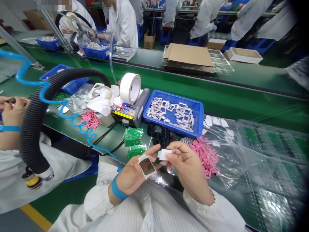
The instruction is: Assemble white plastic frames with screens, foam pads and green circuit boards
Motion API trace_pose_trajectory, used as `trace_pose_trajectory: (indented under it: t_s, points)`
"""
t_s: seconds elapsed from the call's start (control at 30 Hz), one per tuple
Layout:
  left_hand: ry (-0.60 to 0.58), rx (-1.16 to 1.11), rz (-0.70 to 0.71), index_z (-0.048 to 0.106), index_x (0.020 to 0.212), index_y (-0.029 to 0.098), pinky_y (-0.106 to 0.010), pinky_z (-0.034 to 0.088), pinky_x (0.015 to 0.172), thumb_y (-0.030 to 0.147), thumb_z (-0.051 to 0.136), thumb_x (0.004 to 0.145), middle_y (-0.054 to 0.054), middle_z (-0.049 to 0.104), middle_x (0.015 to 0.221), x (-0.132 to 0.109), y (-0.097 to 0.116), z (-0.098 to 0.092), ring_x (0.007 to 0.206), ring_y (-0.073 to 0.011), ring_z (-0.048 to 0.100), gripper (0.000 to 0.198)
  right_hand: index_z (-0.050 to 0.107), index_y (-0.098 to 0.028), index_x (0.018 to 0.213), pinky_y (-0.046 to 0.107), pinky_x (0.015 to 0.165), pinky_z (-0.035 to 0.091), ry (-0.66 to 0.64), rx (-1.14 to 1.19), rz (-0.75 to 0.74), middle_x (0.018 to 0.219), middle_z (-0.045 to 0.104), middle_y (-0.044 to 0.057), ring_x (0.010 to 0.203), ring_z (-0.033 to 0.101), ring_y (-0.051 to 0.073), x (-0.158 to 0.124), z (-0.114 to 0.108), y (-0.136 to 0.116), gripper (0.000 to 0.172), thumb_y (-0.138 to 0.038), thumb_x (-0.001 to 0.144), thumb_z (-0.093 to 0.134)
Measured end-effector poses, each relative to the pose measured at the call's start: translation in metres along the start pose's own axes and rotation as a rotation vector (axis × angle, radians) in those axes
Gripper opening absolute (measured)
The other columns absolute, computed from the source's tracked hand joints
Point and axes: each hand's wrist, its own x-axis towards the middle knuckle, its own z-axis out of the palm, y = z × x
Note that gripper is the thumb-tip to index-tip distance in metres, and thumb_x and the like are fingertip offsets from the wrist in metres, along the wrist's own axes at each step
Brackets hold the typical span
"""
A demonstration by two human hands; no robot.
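My left hand (133, 172) is closed around a small square metal frame (147, 166) with a dark shiny face, held tilted in front of my lap. My right hand (187, 167) pinches a small white pad (164, 154) between thumb and fingers, right next to the frame's upper corner. A blue band circles my left wrist. Just beyond my hands lie green circuit boards (133, 138), black parts (161, 133) and a heap of pink strips (206, 154).
A blue tray (198, 111) of silver frames stands beyond the hands, a tape dispenser (130, 106) with a white roll to its left. Clear bags of boards (270, 154) lie right. A black hose (33, 129), blue coiled tube and a co-worker's hands (13, 109) are left.
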Motion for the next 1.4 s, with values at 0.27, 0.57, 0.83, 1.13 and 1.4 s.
trace_pose_trajectory:
  t_s: [0.27,0.57,0.83,1.13,1.4]
  points:
    - [0.029,0.062,0.203,0.076,0.078,0.023,-0.031,0.045,0.065,0.059,0.074,0.056,-0.004,0.06,0.08,-0.01,0.009,-0.004,0.069,-0.0153,0.054,0.042,0.04,-0.021,0.069,0.016,0.037,0.042,-0.107,0.224,0.129,0.049,0.059,-0.007,0.038,0.051,0.006,0.004,0.054,0.007,0.036,-0.041,0.074,0.069]
    - [-0.034,0.014,0.165,0.076,0.081,0.021,-0.042,0.043,0.094,0.058,0.071,0.062,-0.009,0.057,0.109,-0.018,0.024,-0.011,0.103,-0.0265,0.056,0.042,0.061,-0.019,0.102,0.034,0.072,0.051,-0.037,-0.843,-0.78,0.094,0.067,0.008,0.087,0.062,0.018,0.011,0.05,-0.017,0.018,-0.02,0.085,0.057]
    - [0.031,-0.044,0.171,0.076,0.077,0.02,-0.042,0.046,0.091,0.054,0.073,0.06,-0.005,0.059,0.088,-0.021,0.027,-0.012,0.088,-0.0213,0.06,0.038,0.063,-0.023,0.099,0.041,0.094,0.046,-0.043,-0.88,-0.884,0.087,0.074,0.001,0.077,0.069,0.015,0.012,0.058,-0.006,0.018,-0.013,0.085,0.058]
    - [0.072,-0.147,0.18,0.076,0.082,0.018,-0.048,0.039,0.103,0.05,0.071,0.067,-0.006,0.071,0.092,-0.018,0.021,-0.019,0.097,-0.0252,0.065,0.036,0.058,-0.022,0.086,0.039,0.088,0.046,-0.019,-0.801,-0.779,0.095,0.065,0.004,0.089,0.062,0.017,0.006,0.054,-0.008,0.011,-0.012,0.085,0.053]
    - [0.027,-0.293,0.049,0.074,0.087,0.016,-0.055,0.039,0.101,0.049,0.07,0.069,-0.012,0.069,0.114,-0.017,0.023,-0.026,0.11,-0.0334,0.061,0.038,0.06,-0.02,0.073,0.032,0.063,0.049,-0.29,-0.866,-0.375,0.079,0.055,0.005,0.074,0.056,0.018,-0.011,-0.003,0.048,0.013,-0.02,0.085,0.053]
